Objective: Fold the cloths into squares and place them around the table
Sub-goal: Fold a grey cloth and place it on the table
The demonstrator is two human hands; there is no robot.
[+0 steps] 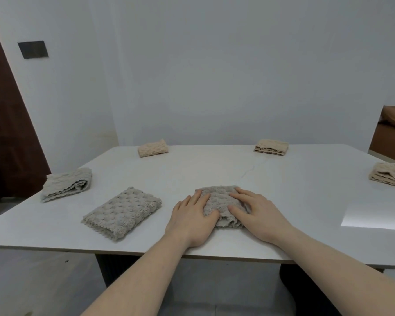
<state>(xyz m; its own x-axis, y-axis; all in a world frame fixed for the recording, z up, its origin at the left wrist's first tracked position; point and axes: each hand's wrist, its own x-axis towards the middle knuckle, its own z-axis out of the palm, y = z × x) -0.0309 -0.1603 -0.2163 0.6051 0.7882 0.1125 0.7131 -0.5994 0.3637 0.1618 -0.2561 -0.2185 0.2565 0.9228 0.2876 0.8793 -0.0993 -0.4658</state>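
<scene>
Both hands down on the grey cloth (219, 202) at the near-centre of the white table (214, 169), close to the near edge. Left hand (192, 218) lies flat on the cloth's left side, fingers straight and spread a little, thumb laid over the near part of the fabric. Right hand (258, 213) mirrors it on the right side, fingers straight w/ tips reaching the cloth's far edge, thumb pointing in toward the left thumb. Neither hand pinches; they press from above. The cloth sits bunched between them, folded into a small thick pad, scalloped hem showing at its near edge betw. the two thumbs. Just left of it, apart from the left hand, a second grey cloth (121, 213) lies folded in a larger rectangle, turned at an angle. Further left, near the table's left edge, a third grey cloth (66, 184) is folded in stacked layers. At the far edge, a beige cloth (152, 148) far-left and another beige cloth (271, 147) far-right, both folded small. At the right edge, partly cut off by the frame, one more beige folded cloth (390, 175). Behind the table a plain white wall (214, 65); a dark door (7, 133) stands at the left.
</scene>
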